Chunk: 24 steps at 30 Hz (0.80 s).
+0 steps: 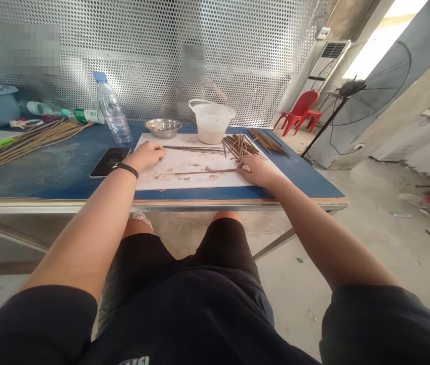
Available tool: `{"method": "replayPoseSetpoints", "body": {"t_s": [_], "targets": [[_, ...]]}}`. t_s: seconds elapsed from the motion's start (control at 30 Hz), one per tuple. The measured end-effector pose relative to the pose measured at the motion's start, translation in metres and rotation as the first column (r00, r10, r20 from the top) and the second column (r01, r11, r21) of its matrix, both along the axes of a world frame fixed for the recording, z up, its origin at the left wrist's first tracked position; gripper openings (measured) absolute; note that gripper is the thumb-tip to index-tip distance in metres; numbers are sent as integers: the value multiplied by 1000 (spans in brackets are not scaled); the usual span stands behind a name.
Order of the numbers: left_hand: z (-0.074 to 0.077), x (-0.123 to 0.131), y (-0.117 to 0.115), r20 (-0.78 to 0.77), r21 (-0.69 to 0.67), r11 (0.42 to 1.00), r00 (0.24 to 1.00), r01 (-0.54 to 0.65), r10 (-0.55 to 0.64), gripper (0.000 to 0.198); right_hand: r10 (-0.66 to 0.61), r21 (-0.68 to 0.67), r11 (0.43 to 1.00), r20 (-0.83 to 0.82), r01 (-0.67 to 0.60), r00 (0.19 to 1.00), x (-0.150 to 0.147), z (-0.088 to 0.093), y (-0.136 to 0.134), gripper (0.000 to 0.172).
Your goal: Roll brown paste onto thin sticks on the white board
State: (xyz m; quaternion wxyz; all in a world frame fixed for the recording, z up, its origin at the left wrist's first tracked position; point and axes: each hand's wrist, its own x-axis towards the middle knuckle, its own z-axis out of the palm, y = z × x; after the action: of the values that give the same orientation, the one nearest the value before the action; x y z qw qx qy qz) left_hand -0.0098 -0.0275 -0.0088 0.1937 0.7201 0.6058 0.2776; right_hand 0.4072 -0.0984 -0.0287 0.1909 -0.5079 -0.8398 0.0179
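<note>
A white sheet (184,181) with brown smears lies on the blue table before me. My left hand (149,156), closed, rests at its left side with the fingertips at the ends of several thin dark sticks (195,149). Across the front of the sheet runs a single coated brown stick (203,172), thin at its left end. My right hand (253,170) is closed on the right end of that stick. Just behind this hand a loose pile of brown coated sticks (241,145) lies on the sheet; a second bundle of sticks (270,141) is farther right.
Behind the sheet stand a white bucket (212,121) and a steel bowl (162,128). A phone (110,162) and a water bottle (113,111) are left of it. Long brown strands (36,140) lie far left. A perforated metal panel (142,61) closes the back; a fan (351,88) stands right.
</note>
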Motion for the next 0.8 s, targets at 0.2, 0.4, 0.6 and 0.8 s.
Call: {"method": "replayPoseSetpoints", "body": {"t_s": [0.2, 0.4, 0.6, 0.8], "targets": [[-3, -1, 3, 55, 9, 1000, 998, 10, -10, 25, 54, 8, 998, -37, -54, 998, -27, -1, -4, 27], [4, 10, -6, -69, 122, 992, 998, 5, 4, 19, -65, -156, 987, -123, 46, 990, -49, 24, 10, 23], [2, 42, -51, -342, 96, 968, 921, 232, -187, 66, -238, -191, 965, -358, 179, 903, -53, 32, 44, 18], [-23, 61, -131, -491, 64, 932, 825, 356, -281, 92, -242, -158, 968, -376, 196, 895, -52, 11, 51, 18]]}}
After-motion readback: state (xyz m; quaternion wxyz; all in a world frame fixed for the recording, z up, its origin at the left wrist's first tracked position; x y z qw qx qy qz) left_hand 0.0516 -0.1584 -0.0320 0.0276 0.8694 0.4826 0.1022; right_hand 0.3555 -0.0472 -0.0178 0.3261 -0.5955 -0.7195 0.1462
